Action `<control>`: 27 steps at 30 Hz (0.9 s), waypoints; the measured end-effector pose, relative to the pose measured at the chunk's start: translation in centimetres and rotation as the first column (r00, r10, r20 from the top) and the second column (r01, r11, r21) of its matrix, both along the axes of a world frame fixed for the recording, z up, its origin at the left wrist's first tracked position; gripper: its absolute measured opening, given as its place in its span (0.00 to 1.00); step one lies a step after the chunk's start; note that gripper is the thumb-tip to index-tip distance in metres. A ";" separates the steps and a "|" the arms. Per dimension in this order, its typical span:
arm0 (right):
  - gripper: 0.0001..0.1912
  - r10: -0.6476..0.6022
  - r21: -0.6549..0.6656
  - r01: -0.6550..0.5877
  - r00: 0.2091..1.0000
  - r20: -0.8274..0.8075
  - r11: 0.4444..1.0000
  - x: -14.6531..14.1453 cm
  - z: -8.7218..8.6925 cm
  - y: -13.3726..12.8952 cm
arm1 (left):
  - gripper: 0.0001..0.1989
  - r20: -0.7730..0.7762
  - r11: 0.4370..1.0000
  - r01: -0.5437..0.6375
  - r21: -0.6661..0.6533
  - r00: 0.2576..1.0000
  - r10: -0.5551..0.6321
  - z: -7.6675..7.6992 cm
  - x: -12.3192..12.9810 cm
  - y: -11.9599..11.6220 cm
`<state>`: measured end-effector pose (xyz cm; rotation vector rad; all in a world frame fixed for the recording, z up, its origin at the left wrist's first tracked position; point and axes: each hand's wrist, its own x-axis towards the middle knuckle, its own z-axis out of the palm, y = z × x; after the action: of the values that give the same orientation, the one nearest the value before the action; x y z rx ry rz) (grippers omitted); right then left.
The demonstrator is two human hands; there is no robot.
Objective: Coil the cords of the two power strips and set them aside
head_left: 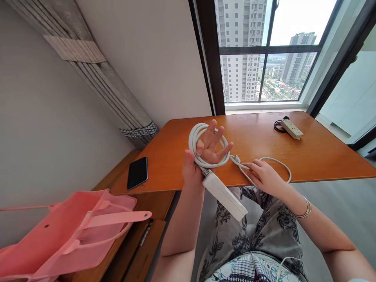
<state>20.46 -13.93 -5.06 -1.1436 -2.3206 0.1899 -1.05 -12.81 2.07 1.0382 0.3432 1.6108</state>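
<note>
A white power strip point(225, 196) hangs tilted past the table's front edge, over the lap; its socket face is not visible. Its white cable point(195, 135) is wound in several loops around my left hand point(209, 147), whose fingers spread up through the coil while the thumb side bears it. Just right of the coil, a plug point(235, 158) shows beside the cable. At the table's front edge, my right hand point(266, 176) has its fingers closed on the loose run of that cable. Beyond this hand the cable curves in a wide arc on the tabletop.
On the brown wooden table point(182, 164), a black phone point(137, 173) lies at the left. A cream power strip point(291, 129) with a black cord point(279, 126) rests at the back right. A pink bag point(73, 235) stands lower left, beside a drawer point(147, 250). A window point(267, 50) is behind.
</note>
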 end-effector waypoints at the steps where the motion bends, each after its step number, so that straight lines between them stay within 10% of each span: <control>1: 0.16 -0.040 0.020 0.040 0.999 -0.010 0.999 0.4 -0.2 0.2 | 0.23 0.004 1.000 -0.002 -0.005 1.000 0.002 -0.1 -0.2 0.0; 12: 0.11 -0.064 0.301 0.106 0.987 -0.147 0.948 3.3 -1.7 -1.0 | 0.25 -0.031 0.996 -0.053 0.074 0.998 0.055 -0.2 -1.4 0.9; 19: 0.11 0.130 0.594 -0.067 0.990 -0.063 0.801 2.7 3.3 -2.3 | 0.23 -0.240 0.985 0.159 0.069 0.961 -0.138 -1.0 -0.4 1.0; 27: 0.14 0.039 0.583 -0.036 0.999 0.007 0.812 -0.4 8.4 -1.6 | 0.22 -0.329 0.880 0.457 -0.131 0.818 -0.473 -3.4 1.5 0.5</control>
<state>20.08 -15.57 3.36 -0.7738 -2.1596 -0.4836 0.46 -12.26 -1.38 1.2646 0.3299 0.9691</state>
